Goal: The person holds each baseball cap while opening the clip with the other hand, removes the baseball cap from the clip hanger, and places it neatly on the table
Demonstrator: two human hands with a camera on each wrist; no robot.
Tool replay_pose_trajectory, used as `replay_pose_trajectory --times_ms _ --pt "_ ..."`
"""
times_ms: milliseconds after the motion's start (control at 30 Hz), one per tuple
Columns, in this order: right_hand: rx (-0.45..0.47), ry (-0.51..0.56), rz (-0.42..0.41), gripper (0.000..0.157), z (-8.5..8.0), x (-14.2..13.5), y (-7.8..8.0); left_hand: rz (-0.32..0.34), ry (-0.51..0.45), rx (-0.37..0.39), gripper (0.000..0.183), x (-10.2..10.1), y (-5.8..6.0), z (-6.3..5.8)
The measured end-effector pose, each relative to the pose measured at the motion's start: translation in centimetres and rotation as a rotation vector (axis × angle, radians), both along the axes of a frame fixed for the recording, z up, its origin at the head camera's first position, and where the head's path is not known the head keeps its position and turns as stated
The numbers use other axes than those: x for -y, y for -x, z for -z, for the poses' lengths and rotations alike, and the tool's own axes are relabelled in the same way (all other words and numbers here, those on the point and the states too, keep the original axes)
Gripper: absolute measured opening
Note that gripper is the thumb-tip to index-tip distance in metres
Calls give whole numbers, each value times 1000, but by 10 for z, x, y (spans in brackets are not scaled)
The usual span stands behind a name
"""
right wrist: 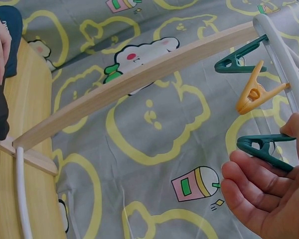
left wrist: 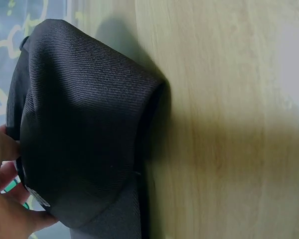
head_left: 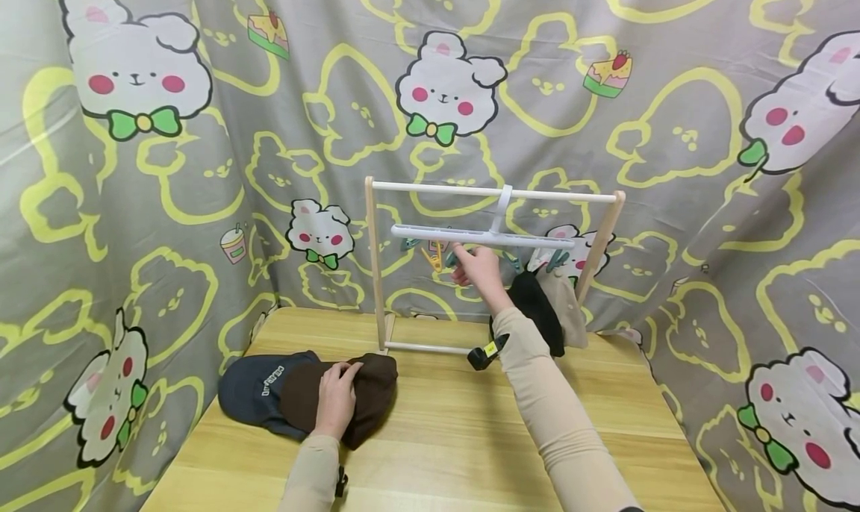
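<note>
My left hand [head_left: 336,398] grips a brown cap [head_left: 378,392], which overlaps a navy cap [head_left: 247,391] with white lettering on the table. The left wrist view shows fingers and thumb at the cap's edge. Up at the white hanger [head_left: 484,236], my right hand [head_left: 481,269] pinches a dark green clothespin [right wrist: 249,143] by its handles, thumb above and fingers below. A yellow clothespin [right wrist: 250,94] and another green clothespin [right wrist: 239,59] hang beside it along the same bar. The hanger hooks over the top rod [head_left: 437,189] of a small wooden rack.
Farther right under the hanger hang a black hat [head_left: 541,310] and a beige hat [head_left: 566,310], partly behind my right forearm. The rack's wooden post [head_left: 376,273] and lower rod [head_left: 430,347] stand at the back of the table [head_left: 457,437]. A patterned curtain [head_left: 322,154] encloses the space.
</note>
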State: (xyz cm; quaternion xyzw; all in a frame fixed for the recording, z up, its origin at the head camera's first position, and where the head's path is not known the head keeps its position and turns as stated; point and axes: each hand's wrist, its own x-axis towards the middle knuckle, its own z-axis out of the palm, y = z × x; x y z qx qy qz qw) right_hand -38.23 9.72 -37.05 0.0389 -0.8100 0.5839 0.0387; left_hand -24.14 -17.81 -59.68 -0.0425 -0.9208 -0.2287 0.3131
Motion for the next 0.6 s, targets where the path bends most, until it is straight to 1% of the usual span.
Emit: replay_pose_trajectory --times_ms 100,167,400,600 --pt "-2 5 2 53 0 1 0 5 -19 78 38 -1 -1 -1" --pt "-5 8 5 52 0 1 0 6 -18 116 39 -1 -2 -1" --pt "-11 3 12 50 0 1 -1 19 38 224 42 -2 -1 -1" --pt "-10 18 6 51 -1 2 -2 37 32 307 41 -2 0 2"
